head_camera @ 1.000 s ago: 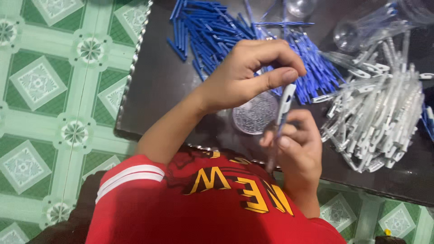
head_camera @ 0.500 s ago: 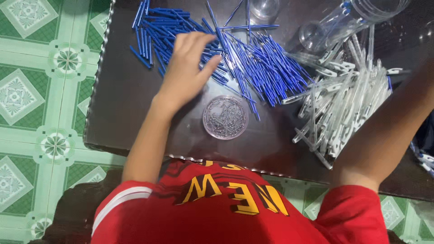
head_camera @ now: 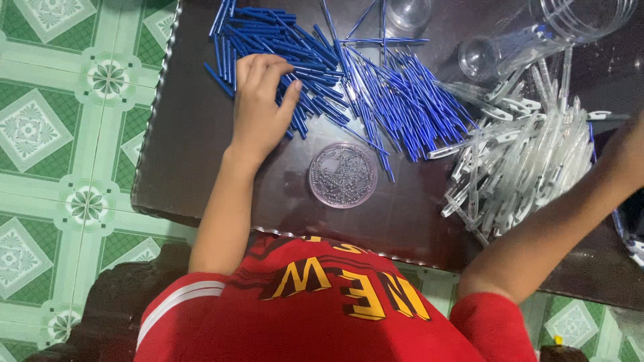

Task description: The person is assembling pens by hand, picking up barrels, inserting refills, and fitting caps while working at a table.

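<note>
Moved apart since a second ago, away from the spot over the round dish where both held one pen part together

Green floor tiles [head_camera: 54,134] with flower shapes, down the left side and under the near edge

Big dark table [head_camera: 194,167] on top of that, filling most of the view

Red shirt [head_camera: 322,315] with yellow letters, very near, at the bottom

Large heap of blue pen tubes [head_camera: 402,100] on the far middle of the table, spread out like a fan

Another heap, of white and clear pen parts [head_camera: 523,161], on the right, touching the blue heap at its edge

Right arm [head_camera: 537,241] stretched across the near right of the table and over the white heap, with the right hand off the right edge of the view, so cannot tell what its fingers do

Left hand [head_camera: 258,114] lying on the left part of the blue heap, palm down, fingers bent into the tubes, thumb sticking out to the right; cannot tell if any tube is pinched

Clear jar [head_camera: 510,50] lying on its side, far right, next to the white parts

Round clear dish [head_camera: 343,174] full of tiny shiny bits, in the middle of the table, near the left hand but not touching it

Small clear cup [head_camera: 409,13] at the far edge, behind the blue tubes
</note>
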